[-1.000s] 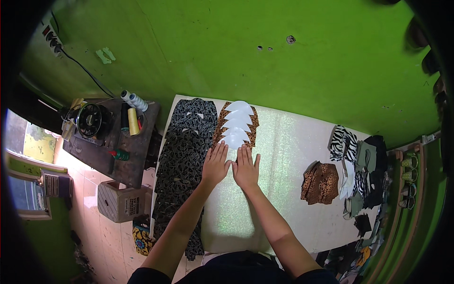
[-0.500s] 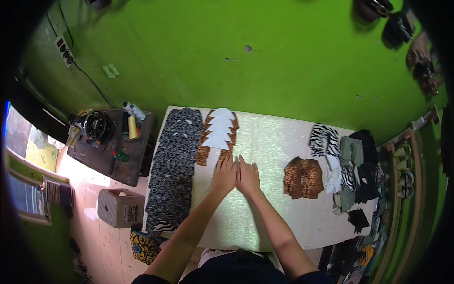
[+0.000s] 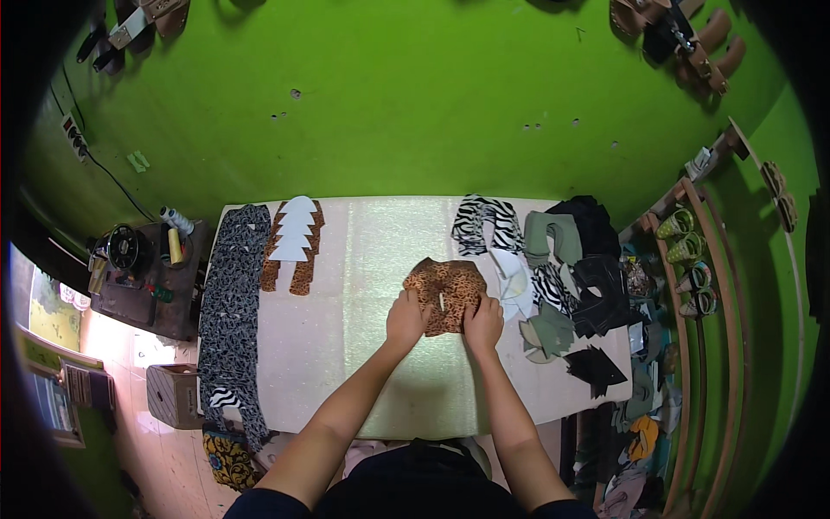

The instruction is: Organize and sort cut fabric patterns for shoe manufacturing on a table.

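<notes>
A leopard-print fabric piece [image 3: 443, 278] lies in front of me on the pale, shiny sheet [image 3: 372, 251] that covers the table. A small pale slit shows near its middle. My left hand [image 3: 408, 318] grips its near left edge with bent fingers. Opposite it, my right hand [image 3: 483, 322] is closed on the near right edge. To the left, white half-round pieces [image 3: 295, 229] overlap in a column on more leopard-print cloth [image 3: 300, 278]. A long grey-and-black patterned strip [image 3: 232, 311] runs down the table's left side.
At the right sit zebra-print pieces [image 3: 471, 227], olive pieces [image 3: 549, 333], black pieces [image 3: 596, 370] and white ones [image 3: 516, 298]. A dark side table [image 3: 147, 298] with thread cones [image 3: 175, 221] stands left, above a cardboard box [image 3: 173, 396]. A wooden rack [image 3: 718, 346] holds sandals at right.
My view has swung right. Both hands have left the spot below the white pieces, moved right, and taken hold of the leopard-print fabric piece.
</notes>
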{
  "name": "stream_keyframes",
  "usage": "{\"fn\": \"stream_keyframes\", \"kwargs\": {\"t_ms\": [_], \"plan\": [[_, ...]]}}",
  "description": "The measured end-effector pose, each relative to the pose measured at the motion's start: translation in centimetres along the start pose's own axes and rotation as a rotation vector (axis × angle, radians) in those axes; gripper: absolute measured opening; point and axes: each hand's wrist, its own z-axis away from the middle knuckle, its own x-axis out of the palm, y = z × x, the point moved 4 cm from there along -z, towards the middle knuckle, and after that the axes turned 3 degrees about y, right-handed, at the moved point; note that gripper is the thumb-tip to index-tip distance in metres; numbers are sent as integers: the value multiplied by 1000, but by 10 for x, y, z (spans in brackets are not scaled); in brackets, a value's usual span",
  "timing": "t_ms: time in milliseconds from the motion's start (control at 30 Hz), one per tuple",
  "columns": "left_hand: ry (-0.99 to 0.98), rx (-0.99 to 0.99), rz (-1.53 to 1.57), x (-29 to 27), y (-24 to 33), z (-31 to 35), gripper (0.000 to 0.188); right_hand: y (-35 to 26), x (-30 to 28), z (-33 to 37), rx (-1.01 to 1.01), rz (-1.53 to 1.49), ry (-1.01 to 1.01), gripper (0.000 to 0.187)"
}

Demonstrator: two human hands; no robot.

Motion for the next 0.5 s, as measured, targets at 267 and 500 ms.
{"fn": "stream_keyframes", "kwargs": {"t_ms": [267, 500], "plan": [[88, -260, 52, 29, -2, -4, 46, 26, 13, -15, -5, -148, -113, 21], [210, -131, -117, 21, 13, 0, 46, 35, 3, -20, -87, -107, -226, 21]]}}
